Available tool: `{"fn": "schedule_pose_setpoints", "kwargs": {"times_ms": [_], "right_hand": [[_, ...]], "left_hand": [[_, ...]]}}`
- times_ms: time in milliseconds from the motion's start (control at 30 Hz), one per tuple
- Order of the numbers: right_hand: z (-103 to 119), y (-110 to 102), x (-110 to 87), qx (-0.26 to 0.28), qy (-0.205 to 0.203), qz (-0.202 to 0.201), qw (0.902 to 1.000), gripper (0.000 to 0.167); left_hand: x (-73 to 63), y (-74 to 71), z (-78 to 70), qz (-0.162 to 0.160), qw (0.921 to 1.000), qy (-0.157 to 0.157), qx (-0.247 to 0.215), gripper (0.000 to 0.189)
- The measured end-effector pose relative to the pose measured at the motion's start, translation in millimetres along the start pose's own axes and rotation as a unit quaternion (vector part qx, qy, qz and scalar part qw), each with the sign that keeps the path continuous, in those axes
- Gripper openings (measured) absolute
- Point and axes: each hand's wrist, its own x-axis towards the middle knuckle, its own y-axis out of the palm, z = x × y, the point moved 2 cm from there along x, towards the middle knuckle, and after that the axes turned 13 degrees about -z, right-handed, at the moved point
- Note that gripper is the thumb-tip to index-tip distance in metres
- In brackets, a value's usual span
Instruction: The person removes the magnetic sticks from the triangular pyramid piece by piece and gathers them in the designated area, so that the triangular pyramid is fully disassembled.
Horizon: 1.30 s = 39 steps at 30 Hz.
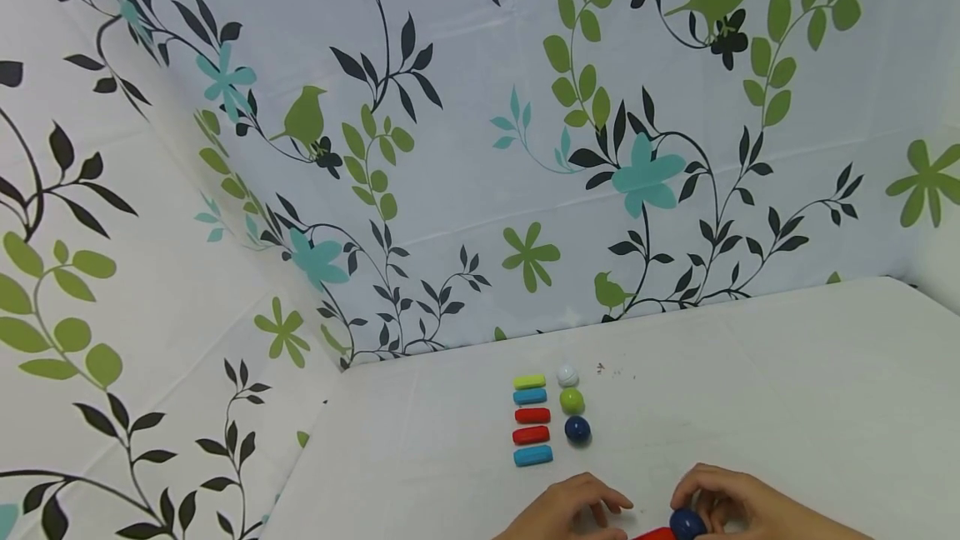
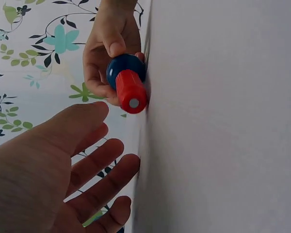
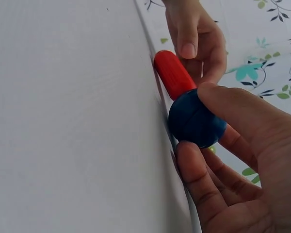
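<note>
My right hand (image 1: 738,502) pinches a dark blue ball (image 3: 196,119) between thumb and fingers, low over the white table. A red rod (image 3: 174,74) with a small silvery disc on its end, visible in the left wrist view, adjoins the ball. Just left of the rod, my left hand (image 1: 570,507) has its fingers spread and loosely bent, holding nothing; a gap separates it from the rod in the left wrist view (image 2: 87,165). The lower parts of both hands are cut off by the head view's bottom edge.
Beyond the hands, a column of short rods holds a lime one (image 1: 529,382), two blue and two red. Beside it stand a white ball (image 1: 567,375), a lime ball (image 1: 572,401) and another dark blue ball (image 1: 577,430). A patterned cloth (image 1: 465,148) hangs behind the table (image 1: 787,390).
</note>
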Motion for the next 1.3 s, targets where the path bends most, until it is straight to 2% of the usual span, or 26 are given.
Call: {"fn": "schedule_pose_setpoints", "kwargs": {"times_ms": [100,167,300,400,733,833,1000,1100,1200,1300], "right_hand": [[-1,2,0.1,0.017,0.012,0.001,0.9998,0.033],[-2,3,-0.1,0.033,0.021,0.005,0.9992,0.033],[-3,5,-0.6,0.052,0.035,0.010,0.9980,0.032],[-2,5,-0.5,0.056,0.040,0.008,0.9976,0.032],[-3,4,0.1,0.051,0.048,0.013,0.9975,0.029],[-4,4,0.3,0.046,0.045,0.016,0.9978,0.029],[-5,4,0.2,0.023,-0.001,0.024,0.9994,0.032],[-7,4,0.0,0.017,-0.015,0.026,0.9994,0.031],[-9,3,0.0,0.016,-0.021,0.032,0.9991,0.030],[-11,3,1.1,-0.010,-0.054,0.044,0.9975,0.032]], "left_hand": [[1.1,3.6,0.9,0.020,0.9996,0.018,-0.002,0.032],[1.9,6.5,1.6,0.031,0.9986,0.043,0.005,0.034],[4.0,13.7,1.0,0.044,0.9909,0.113,0.057,0.035],[4.7,17.6,-0.5,0.043,0.9856,0.138,0.087,0.035],[1.5,16.7,-6.2,0.037,0.9859,0.138,0.087,0.037],[1.8,16.2,-5.9,0.042,0.9897,0.123,0.060,0.036],[3.4,14.7,-4.0,0.056,0.9920,0.112,0.012,0.036],[4.5,13.1,-3.9,0.066,0.9907,0.119,0.013,0.036],[3.7,11.7,-2.2,0.075,0.9920,0.102,-0.004,0.033],[1.4,10.0,0.6,0.077,0.9930,0.087,-0.022,0.031]]}}
